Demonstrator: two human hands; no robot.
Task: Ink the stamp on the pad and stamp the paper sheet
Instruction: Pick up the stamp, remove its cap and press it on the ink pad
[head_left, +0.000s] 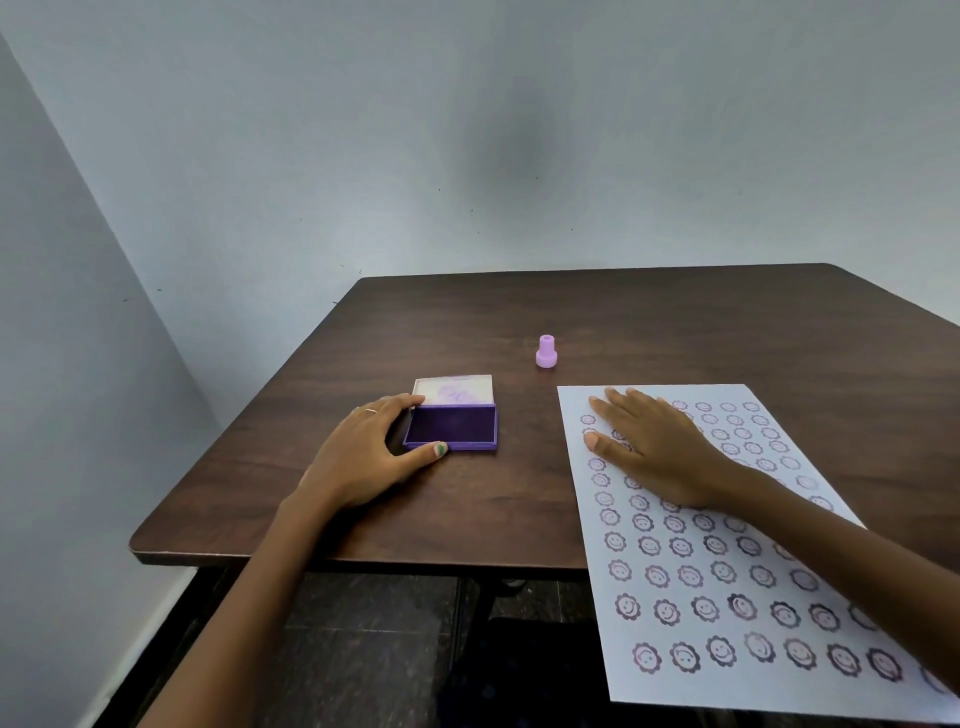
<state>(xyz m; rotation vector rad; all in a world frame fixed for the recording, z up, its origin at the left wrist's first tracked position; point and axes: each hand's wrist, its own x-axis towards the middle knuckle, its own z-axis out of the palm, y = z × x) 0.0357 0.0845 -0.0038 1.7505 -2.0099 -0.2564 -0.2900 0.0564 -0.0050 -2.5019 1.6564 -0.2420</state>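
A dark brown wood-grain surface (649, 322) stands against pale grey walls and carries everything. The largest thing on it is a white rectangular paper sheet (727, 551), its long axis running from the near edge away toward the wall, tilted slightly leftward at the far end; its near end overhangs the surface's front edge. Rows of purple flower-rimmed smiley stamp marks (680, 545) cover most of it. The right hand (652, 441) lies flat and open on the far part of the sheet, palm down, fingers spread and pointing left and away, holding nothing. Left of the sheet sits a purple rectangular ink pad case (452, 426), long axis left to right, its tray filled with a dark violet ink pad, its pale ink-smeared lid (453, 389) hinged open at the far side. The left hand (369, 452) cups the case's left end, thumb against the near front edge and fingers curled around the far left corner, grasping it. Beyond both, well apart from either hand, a small lilac plastic stamp (546, 352) stands upright on its wider base, handle pointing up.
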